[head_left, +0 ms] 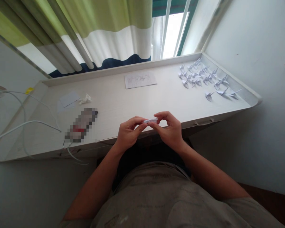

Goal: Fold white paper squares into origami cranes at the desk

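Observation:
Between my two hands is a small folded piece of white paper (150,120), held just above the desk's front edge. My left hand (130,131) pinches its left end between thumb and fingers. At the right end, my right hand (169,131) grips it the same way, thumb below and forefinger curled over the top. Fingertips cover both ends, so the exact folded shape cannot be made out. Several white paper cranes (209,78) stand grouped at the far right of the desk, away from my hands.
The white desk (104,95) has a raised rim at the back and right. A printed sheet (140,80) lies near the back. Farther left are loose white paper (68,99), a crumpled tissue (85,99), a blurred-out device (81,125) and white cables (26,126).

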